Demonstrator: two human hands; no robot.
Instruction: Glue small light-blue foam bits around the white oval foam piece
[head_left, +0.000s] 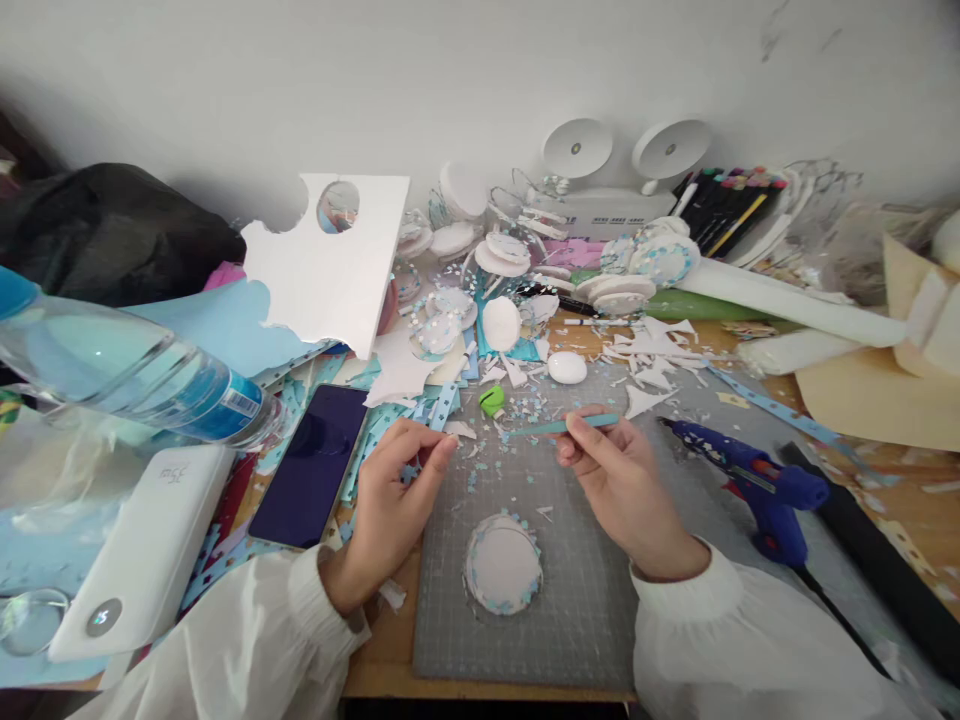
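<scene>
My right hand (615, 485) is closed round teal tweezers (551, 427), their tip pointing left over the grey cutting mat (585, 640). Thumb and index finger of my left hand (397, 500) are pinched together just left of that tip; whatever they hold is too small to make out. Below and between both hands, a round white disc (502, 565) lies flat on the mat, its rim edged with small blue and white star pieces. Tiny blue stars (480, 470) are scattered on the mat under the tweezers. A bright green small object (492, 401) sits just beyond them.
A blue glue gun (772, 490) lies right of my right hand, its cord running toward me. On the left are a phone (311, 465), a white power bank (142, 550) and a tilted water bottle (142, 360). Decorated discs (502, 250) and paper scraps crowd the back.
</scene>
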